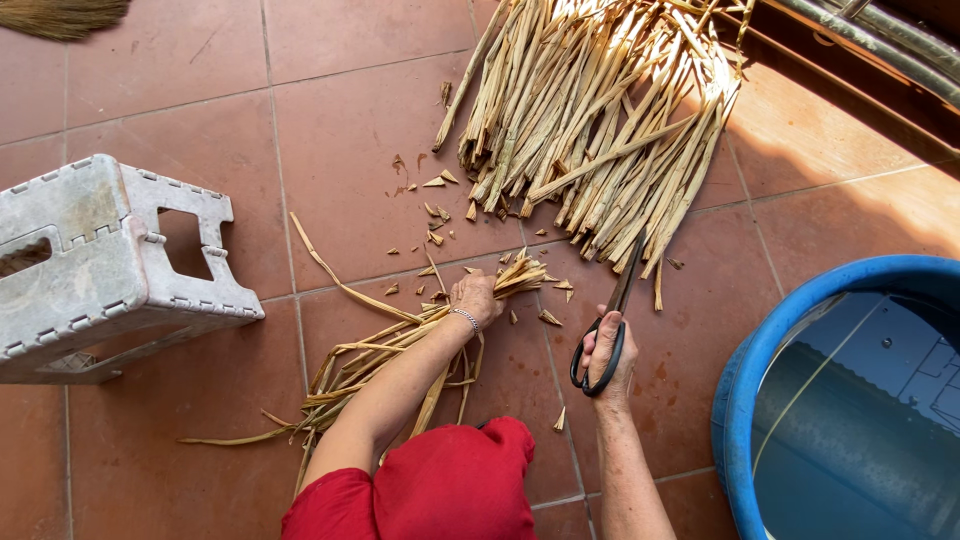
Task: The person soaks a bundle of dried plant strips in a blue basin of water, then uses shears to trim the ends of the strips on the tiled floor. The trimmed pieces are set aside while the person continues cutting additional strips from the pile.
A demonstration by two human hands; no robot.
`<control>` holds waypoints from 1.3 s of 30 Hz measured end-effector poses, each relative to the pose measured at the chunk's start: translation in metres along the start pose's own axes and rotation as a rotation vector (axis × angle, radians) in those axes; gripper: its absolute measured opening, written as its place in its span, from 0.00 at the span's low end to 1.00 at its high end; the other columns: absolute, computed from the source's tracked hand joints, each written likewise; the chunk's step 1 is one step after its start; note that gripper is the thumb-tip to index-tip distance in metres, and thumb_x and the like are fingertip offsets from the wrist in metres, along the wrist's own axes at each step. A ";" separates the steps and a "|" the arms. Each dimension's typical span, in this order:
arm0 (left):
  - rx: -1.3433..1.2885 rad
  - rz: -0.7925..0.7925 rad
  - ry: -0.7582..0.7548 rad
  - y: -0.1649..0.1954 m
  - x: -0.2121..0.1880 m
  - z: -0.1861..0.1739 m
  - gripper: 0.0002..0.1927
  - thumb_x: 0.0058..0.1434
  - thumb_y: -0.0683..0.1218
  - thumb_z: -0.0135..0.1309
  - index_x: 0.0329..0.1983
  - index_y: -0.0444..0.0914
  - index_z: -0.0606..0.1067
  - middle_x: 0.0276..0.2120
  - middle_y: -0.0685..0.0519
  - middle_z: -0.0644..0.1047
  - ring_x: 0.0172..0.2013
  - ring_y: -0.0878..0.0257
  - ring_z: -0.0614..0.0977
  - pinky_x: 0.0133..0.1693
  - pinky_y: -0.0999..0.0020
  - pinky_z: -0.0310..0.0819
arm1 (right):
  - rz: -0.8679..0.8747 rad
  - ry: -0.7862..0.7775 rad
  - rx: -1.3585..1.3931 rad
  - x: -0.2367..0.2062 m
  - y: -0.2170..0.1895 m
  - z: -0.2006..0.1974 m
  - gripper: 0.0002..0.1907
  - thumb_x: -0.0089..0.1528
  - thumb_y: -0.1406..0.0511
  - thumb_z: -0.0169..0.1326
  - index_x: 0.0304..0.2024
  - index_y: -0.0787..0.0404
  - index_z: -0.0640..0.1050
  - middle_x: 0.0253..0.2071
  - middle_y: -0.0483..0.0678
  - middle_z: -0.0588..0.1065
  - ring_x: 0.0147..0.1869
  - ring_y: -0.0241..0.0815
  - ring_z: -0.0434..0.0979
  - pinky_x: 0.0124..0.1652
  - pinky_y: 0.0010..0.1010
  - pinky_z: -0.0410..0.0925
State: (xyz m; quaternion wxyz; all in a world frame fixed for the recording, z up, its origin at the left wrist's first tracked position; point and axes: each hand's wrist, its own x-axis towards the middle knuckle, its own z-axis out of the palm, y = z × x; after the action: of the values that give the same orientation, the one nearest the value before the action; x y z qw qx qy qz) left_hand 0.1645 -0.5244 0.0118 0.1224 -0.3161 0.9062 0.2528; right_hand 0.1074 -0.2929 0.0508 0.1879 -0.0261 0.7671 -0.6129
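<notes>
Dried stalks (400,345) are pinched in the left hand (475,297); scissors (607,315) are gripped shut in the right hand (610,350). Fingers could be nicked if the blades close too near.

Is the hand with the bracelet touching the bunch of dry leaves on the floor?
Touching. The head view shows the left hand closed around the bunch of dry leaves near its cut end.

Bare floor tiles (200,110) lay open at upper left. A grey stool (100,265) blocked the left, a blue tub (745,380) the right, stacked dry leaves (600,130) ahead.
</notes>
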 end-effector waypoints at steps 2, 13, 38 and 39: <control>0.114 0.074 0.098 0.006 0.000 0.001 0.15 0.50 0.53 0.64 0.40 0.45 0.82 0.44 0.47 0.76 0.50 0.51 0.78 0.51 0.53 0.73 | 0.004 -0.019 -0.014 0.000 0.008 -0.001 0.38 0.67 0.40 0.39 0.55 0.67 0.74 0.20 0.40 0.66 0.19 0.28 0.63 0.20 0.22 0.60; 0.030 0.196 0.163 0.007 -0.002 -0.002 0.18 0.47 0.51 0.66 0.42 0.46 0.81 0.42 0.49 0.75 0.48 0.51 0.77 0.49 0.54 0.73 | 0.136 -0.148 0.064 0.004 0.039 0.014 0.40 0.65 0.37 0.38 0.55 0.64 0.74 0.22 0.39 0.66 0.21 0.28 0.63 0.23 0.23 0.61; -1.501 -0.127 -0.222 -0.029 -0.021 -0.032 0.17 0.55 0.45 0.66 0.45 0.35 0.79 0.34 0.52 0.81 0.31 0.66 0.81 0.33 0.70 0.78 | 0.075 -0.505 0.108 -0.020 0.002 0.045 0.45 0.64 0.36 0.36 0.66 0.62 0.70 0.27 0.39 0.68 0.26 0.28 0.65 0.27 0.21 0.62; -1.511 -0.124 -0.227 -0.030 -0.020 -0.029 0.17 0.56 0.45 0.67 0.45 0.34 0.79 0.34 0.52 0.80 0.31 0.66 0.81 0.34 0.69 0.79 | 0.080 -0.501 0.102 -0.021 0.000 0.045 0.45 0.64 0.36 0.36 0.65 0.62 0.71 0.26 0.39 0.68 0.25 0.28 0.64 0.26 0.21 0.62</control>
State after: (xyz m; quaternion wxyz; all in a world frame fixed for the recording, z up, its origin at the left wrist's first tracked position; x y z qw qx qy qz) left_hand 0.1972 -0.5501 0.0322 -0.0209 -0.3362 0.4495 0.8273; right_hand 0.1414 -0.3290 0.0479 0.3972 -0.1374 0.6651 -0.6173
